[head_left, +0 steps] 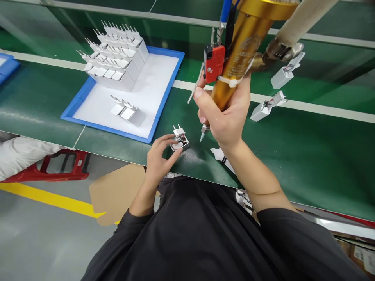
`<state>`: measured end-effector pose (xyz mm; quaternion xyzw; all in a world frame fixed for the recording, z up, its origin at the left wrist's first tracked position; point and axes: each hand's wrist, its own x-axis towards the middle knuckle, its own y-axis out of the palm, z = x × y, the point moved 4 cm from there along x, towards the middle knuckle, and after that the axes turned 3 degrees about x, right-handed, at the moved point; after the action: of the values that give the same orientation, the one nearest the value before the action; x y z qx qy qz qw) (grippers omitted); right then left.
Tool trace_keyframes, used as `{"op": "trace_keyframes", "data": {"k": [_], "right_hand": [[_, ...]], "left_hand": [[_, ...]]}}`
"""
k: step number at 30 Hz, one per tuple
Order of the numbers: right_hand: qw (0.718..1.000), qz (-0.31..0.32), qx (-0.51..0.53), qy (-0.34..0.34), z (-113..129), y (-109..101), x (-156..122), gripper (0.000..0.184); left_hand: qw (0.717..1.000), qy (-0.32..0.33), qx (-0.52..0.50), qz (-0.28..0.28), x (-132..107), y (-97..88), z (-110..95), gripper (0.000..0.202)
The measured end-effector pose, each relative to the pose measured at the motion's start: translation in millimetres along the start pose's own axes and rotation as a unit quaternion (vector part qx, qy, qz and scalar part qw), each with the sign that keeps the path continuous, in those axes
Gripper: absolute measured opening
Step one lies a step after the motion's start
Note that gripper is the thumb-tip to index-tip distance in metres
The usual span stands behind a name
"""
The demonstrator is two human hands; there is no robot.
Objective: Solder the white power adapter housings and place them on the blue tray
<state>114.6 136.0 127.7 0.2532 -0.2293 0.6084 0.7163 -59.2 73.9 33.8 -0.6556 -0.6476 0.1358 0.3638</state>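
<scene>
My left hand (159, 156) pinches a small white charger plug (179, 139) that rests on the green conveyor belt (307, 156), near its front edge. My right hand (227, 113) is wrapped round a gold dispensing gun (243, 50) with a red switch block (213, 62) strapped to it. The gun's fine nozzle tip (203, 134) hangs just right of the plug, a short gap away. Another white part (222, 158) lies on the belt under my right wrist.
A blue tray (123, 130) with a white liner holds a stacked block of white plugs (114, 58) and two loose ones (127, 111). Two more plugs (268, 107) (285, 72) lie on the belt at the right. A red stool (58, 166) stands below left.
</scene>
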Motion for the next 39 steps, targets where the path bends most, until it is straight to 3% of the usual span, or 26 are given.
{"op": "trace_keyframes", "data": {"k": [3, 7, 9, 11, 15, 19, 23, 29, 39], "right_hand": [[1.000, -0.004, -0.006, -0.004, 0.5, -0.5, 0.2, 0.039], [1.000, -0.006, 0.002, 0.004, -0.3, -0.7, -0.3, 0.039], [1.000, -0.004, 0.011, 0.014, -1.7, -0.4, -0.8, 0.040], [1.000, -0.003, 0.023, 0.021, -2.6, 0.1, -1.1, 0.040], [0.999, -0.012, 0.033, 0.022, 0.7, -0.3, -1.0, 0.038], [0.999, -0.010, 0.020, 0.037, 6.4, -1.9, -0.3, 0.034], [0.998, -0.001, 0.016, 0.065, 6.7, -2.1, -0.3, 0.032], [0.996, -0.001, -0.001, 0.084, 9.6, -0.1, -0.1, 0.029], [0.993, 0.008, -0.040, 0.113, 14.8, -0.9, 0.3, 0.022]], "left_hand": [[0.987, -0.091, -0.133, 0.016, 12.6, 14.3, 18.3, 0.046], [0.966, -0.129, -0.196, 0.107, 31.6, 38.2, 26.5, 0.068], [0.967, -0.130, -0.191, 0.111, 35.8, 43.0, 23.7, 0.063], [0.975, -0.121, -0.169, 0.080, 36.5, 42.1, 19.3, 0.057], [0.996, -0.061, -0.050, 0.030, 35.0, 32.6, 9.1, 0.055], [0.991, 0.059, 0.090, 0.084, 34.1, 23.0, -3.8, 0.053], [0.979, 0.104, 0.138, 0.112, 29.7, 15.1, -8.4, 0.050], [0.989, 0.042, 0.132, 0.055, 24.4, 11.4, -5.6, 0.031], [0.994, 0.002, 0.111, -0.015, 15.4, 29.5, -3.0, 0.028]]}}
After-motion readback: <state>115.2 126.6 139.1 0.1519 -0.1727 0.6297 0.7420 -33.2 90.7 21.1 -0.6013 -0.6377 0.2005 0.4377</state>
